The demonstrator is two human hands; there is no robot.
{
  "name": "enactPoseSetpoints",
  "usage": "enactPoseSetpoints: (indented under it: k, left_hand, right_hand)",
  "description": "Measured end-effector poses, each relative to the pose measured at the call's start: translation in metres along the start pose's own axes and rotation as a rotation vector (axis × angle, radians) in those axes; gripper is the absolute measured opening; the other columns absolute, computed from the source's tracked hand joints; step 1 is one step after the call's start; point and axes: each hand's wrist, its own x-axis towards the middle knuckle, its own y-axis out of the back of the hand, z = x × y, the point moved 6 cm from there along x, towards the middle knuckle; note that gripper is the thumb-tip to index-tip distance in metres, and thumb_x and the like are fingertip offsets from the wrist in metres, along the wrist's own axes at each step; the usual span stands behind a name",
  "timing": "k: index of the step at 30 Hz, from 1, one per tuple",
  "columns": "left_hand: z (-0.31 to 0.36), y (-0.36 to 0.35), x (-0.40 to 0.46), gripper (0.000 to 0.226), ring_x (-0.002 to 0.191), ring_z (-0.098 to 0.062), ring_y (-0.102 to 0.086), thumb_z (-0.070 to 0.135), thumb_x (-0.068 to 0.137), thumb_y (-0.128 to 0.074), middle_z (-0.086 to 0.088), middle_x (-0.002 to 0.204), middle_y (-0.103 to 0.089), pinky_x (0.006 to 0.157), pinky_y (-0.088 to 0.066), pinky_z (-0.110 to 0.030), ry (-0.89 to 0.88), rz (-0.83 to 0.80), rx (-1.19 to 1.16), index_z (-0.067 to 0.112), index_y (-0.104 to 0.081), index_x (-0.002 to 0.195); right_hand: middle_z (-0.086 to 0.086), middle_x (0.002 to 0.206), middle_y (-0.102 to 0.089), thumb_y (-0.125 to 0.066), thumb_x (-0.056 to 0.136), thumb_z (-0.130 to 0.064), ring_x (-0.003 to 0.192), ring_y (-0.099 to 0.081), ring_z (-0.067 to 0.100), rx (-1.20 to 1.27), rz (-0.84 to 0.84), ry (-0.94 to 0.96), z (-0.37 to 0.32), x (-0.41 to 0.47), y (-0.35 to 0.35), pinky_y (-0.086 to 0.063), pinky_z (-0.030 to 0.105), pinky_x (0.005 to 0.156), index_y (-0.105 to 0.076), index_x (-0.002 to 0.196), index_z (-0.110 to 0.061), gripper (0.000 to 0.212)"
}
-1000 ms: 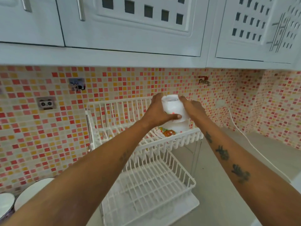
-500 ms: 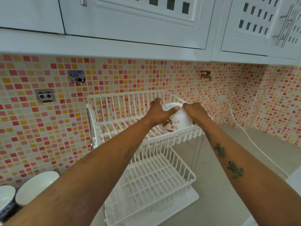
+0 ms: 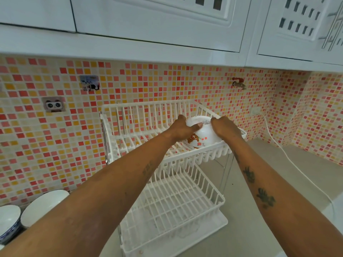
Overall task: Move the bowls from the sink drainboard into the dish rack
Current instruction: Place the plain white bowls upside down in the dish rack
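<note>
- Over the dish rack, upper tier: white bowl upside down, base tilted up toward the camera, rim on the wires.
- Left hand and right hand grasping its opposite sides.

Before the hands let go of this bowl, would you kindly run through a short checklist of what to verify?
1. Bowl upside down over the dish rack's top tier: ok.
2. Both the left hand and right hand hold it: ok.
3. Bowl's rim fully seated on the bars: cannot tell, the hands hide it.
4. Free space beside it on the top tier: ok.
5. Lower tier free of dishes: ok.
6. Drainboard cleared: not ok, two bowls remain at lower left.
</note>
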Motion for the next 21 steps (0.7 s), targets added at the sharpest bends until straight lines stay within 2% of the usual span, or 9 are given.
enactPoseSetpoints:
  k: [2, 4, 7, 10, 12, 15, 18, 20, 21]
  left_hand:
    - [0.001, 0.001, -0.002, 0.078, 0.121, -0.028, -0.055, 0.048, 0.090, -0.059, -0.013, 0.141, -0.047, 0.081, -0.047, -0.032, 0.003, 0.008, 0.025, 0.004, -0.024, 0.145]
    - [0.006, 0.002, -0.006, 0.082, 0.129, -0.030, -0.049, 0.051, 0.091, -0.057, -0.014, 0.147, -0.039, 0.092, -0.048, -0.035, -0.008, 0.037, 0.058, 0.003, -0.021, 0.147]
    - [0.020, 0.020, -0.025, 0.080, 0.142, -0.029, -0.033, 0.052, 0.094, -0.050, -0.012, 0.157, -0.025, 0.108, -0.036, -0.037, -0.052, 0.133, 0.026, 0.005, -0.018, 0.151]
    - [0.036, 0.054, -0.059, 0.070, 0.144, -0.025, -0.030, 0.047, 0.097, -0.047, -0.008, 0.159, -0.024, 0.110, -0.032, -0.035, -0.130, 0.204, -0.095, 0.008, -0.023, 0.151]
    - [0.038, 0.084, -0.085, 0.063, 0.142, -0.023, -0.035, 0.044, 0.099, -0.045, -0.006, 0.158, -0.028, 0.107, -0.035, -0.034, -0.173, 0.268, -0.086, 0.010, -0.029, 0.149]
    - [0.029, 0.136, -0.122, 0.053, 0.135, -0.022, -0.043, 0.045, 0.100, -0.042, -0.005, 0.151, -0.038, 0.094, -0.041, -0.029, -0.176, 0.389, -0.098, 0.011, -0.040, 0.140]
    - [0.011, 0.186, -0.161, 0.049, 0.125, -0.014, -0.047, 0.044, 0.102, -0.038, 0.002, 0.135, -0.047, 0.092, -0.033, -0.025, -0.133, 0.523, -0.144, 0.011, -0.042, 0.137]
    - [-0.008, 0.219, -0.190, 0.044, 0.107, -0.011, -0.051, 0.043, 0.102, -0.037, 0.003, 0.115, -0.051, 0.089, -0.033, -0.026, -0.070, 0.645, -0.180, 0.012, -0.044, 0.133]
    - [-0.020, 0.234, -0.204, 0.042, 0.102, -0.013, -0.052, 0.042, 0.103, -0.036, -0.001, 0.115, -0.055, 0.087, -0.035, -0.028, -0.039, 0.709, -0.194, 0.012, -0.046, 0.130]
  right_hand:
    - [0.008, 0.098, -0.057, -0.039, 0.092, -0.036, 0.087, -0.054, 0.029, -0.001, 0.048, 0.020, 0.001, 0.001, 0.001, -0.040, 0.034, 0.075, -0.056, 0.116, -0.006, 0.042]
    - [0.008, 0.096, -0.063, -0.043, 0.089, -0.037, 0.083, -0.056, 0.028, 0.015, 0.132, 0.052, 0.002, 0.001, 0.006, -0.041, 0.034, 0.072, -0.063, 0.107, -0.006, 0.041]
    - [0.011, 0.101, -0.071, -0.045, 0.088, -0.041, 0.087, -0.062, 0.030, 0.111, 0.229, 0.148, -0.001, -0.005, 0.013, -0.045, 0.033, 0.075, -0.071, 0.104, -0.009, 0.044]
    - [0.010, 0.117, -0.070, -0.046, 0.090, -0.033, 0.105, -0.063, 0.030, 0.212, 0.326, 0.255, -0.016, -0.021, 0.028, -0.045, 0.034, 0.088, -0.072, 0.111, -0.011, 0.040]
    - [0.013, 0.117, -0.070, -0.048, 0.092, -0.025, 0.109, -0.062, 0.029, 0.310, 0.347, 0.342, -0.042, -0.041, 0.036, -0.043, 0.033, 0.092, -0.072, 0.109, -0.007, 0.034]
    - [0.016, 0.103, -0.071, -0.050, 0.093, -0.019, 0.093, -0.063, 0.026, 0.470, 0.291, 0.432, -0.098, -0.074, 0.034, -0.042, 0.027, 0.083, -0.070, 0.099, 0.001, 0.030]
    - [0.002, 0.077, -0.065, -0.050, 0.092, -0.022, 0.071, -0.056, 0.011, 0.613, 0.156, 0.539, -0.164, -0.107, 0.009, -0.044, 0.024, 0.075, -0.069, 0.088, -0.007, 0.024]
    - [-0.003, 0.078, -0.061, -0.050, 0.092, -0.022, 0.070, -0.053, 0.006, 0.692, 0.047, 0.611, -0.206, -0.134, -0.016, -0.043, 0.022, 0.068, -0.069, 0.091, -0.008, 0.023]
    - [-0.002, 0.081, -0.061, -0.051, 0.092, -0.021, 0.070, -0.052, 0.005, 0.724, -0.014, 0.642, -0.227, -0.150, -0.031, -0.042, 0.017, 0.064, -0.070, 0.092, -0.007, 0.024]
